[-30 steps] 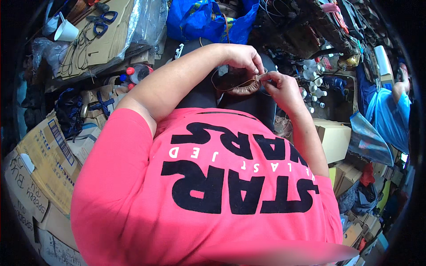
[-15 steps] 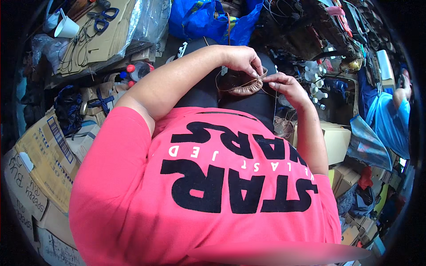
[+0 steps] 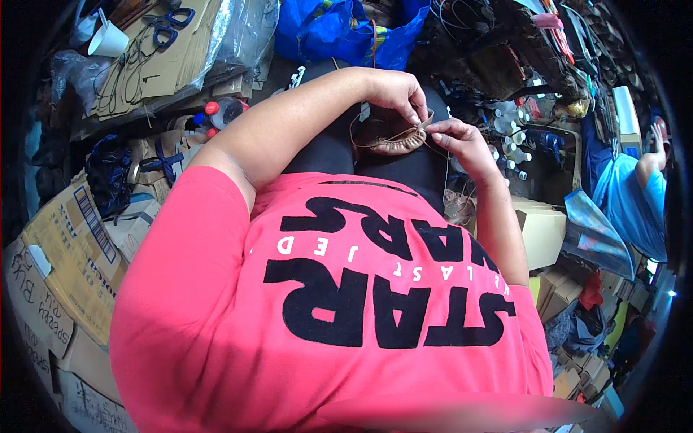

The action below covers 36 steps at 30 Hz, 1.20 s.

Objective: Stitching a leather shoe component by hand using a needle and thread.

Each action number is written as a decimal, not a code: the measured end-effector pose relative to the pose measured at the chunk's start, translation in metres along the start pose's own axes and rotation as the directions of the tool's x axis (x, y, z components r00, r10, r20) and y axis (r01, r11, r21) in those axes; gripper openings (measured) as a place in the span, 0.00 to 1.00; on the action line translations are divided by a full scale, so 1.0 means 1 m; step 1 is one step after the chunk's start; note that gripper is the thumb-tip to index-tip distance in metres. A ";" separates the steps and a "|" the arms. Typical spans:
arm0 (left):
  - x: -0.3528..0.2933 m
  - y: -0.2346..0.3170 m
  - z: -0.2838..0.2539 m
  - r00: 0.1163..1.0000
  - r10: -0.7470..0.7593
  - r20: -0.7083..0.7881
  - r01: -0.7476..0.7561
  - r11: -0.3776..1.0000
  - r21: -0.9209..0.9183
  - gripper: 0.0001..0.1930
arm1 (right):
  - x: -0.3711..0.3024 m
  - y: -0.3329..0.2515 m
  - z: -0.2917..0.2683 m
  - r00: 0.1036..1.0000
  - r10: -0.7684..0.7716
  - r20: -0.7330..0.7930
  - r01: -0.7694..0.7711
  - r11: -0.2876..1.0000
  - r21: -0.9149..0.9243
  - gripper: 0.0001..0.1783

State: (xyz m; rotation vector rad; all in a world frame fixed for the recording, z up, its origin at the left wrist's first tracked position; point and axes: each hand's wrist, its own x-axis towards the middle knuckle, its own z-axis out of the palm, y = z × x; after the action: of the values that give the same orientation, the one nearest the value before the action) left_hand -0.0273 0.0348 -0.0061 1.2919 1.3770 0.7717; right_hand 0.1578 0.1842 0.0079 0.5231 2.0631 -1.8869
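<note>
A brown leather shoe upper [image 3: 393,147] with a puckered, pleated toe edge lies in my lap, between my dark-trousered thighs. Thin lace or thread runs along it and loops out at its left side. My left hand [image 3: 398,94] reaches over from the far side, its thumb and fingertips pinched at the shoe's upper right edge. Close against that spot, my right hand [image 3: 465,144] has thumb and forefinger drawn together at the same edge. Whatever small tool or thread end sits between the fingertips is too small to make out.
A blue bag [image 3: 346,36] stands beyond my knees. Scissors [image 3: 166,36] and a white cup [image 3: 108,40] rest on cardboard sheets at upper left. Several small bottles [image 3: 511,141] stand to the right. Cardboard boxes [image 3: 72,245] flank me; a person in blue [image 3: 639,202] is at far right.
Both hands stay at the shoe's edge with only a slight shift of the fingers. At far right, the other person's arm has moved a little.
</note>
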 end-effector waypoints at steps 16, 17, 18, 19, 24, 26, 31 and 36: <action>-0.076 0.007 0.066 0.739 0.201 -0.643 0.006 0.952 0.305 0.10 | -0.036 -0.020 0.052 0.877 -0.453 -0.161 0.102 0.502 -0.859 0.18; -0.079 0.008 0.070 0.749 0.171 -0.640 0.055 0.947 0.317 0.09 | -0.037 -0.019 0.053 0.877 -0.451 -0.164 0.099 0.503 -0.859 0.18; -0.079 0.007 0.073 0.767 0.124 -0.629 0.163 0.911 0.378 0.05 | -0.039 -0.019 0.055 0.871 -0.462 -0.167 0.102 0.502 -0.859 0.18; -0.079 0.005 0.075 0.766 0.124 -0.630 0.164 0.911 0.379 0.05 | -0.039 -0.019 0.056 0.864 -0.475 -0.167 0.110 0.500 -0.859 0.17; -0.071 0.002 0.070 0.608 0.204 -0.767 0.090 0.942 0.322 0.07 | -0.035 -0.014 0.045 0.917 -0.334 -0.218 0.115 0.745 -0.657 0.16; -0.065 -0.001 0.064 0.635 0.207 -0.744 0.007 0.962 0.273 0.06 | -0.032 -0.016 0.038 0.948 -0.253 -0.195 0.123 0.853 -0.508 0.15; -0.053 -0.011 0.055 0.683 0.240 -0.690 -0.054 0.958 0.280 0.07 | -0.019 -0.011 0.017 0.978 -0.161 -0.134 0.102 0.924 -0.367 0.14; -0.050 -0.017 0.055 0.687 0.239 -0.686 -0.041 0.955 0.293 0.07 | -0.014 -0.016 0.012 0.989 -0.125 -0.082 0.079 0.902 -0.424 0.14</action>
State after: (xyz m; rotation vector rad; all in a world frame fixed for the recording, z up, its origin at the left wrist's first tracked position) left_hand 0.0140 -0.0272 -0.0232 1.3635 2.0752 1.3412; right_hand 0.1624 0.1702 0.0275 0.4200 2.5178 -1.4190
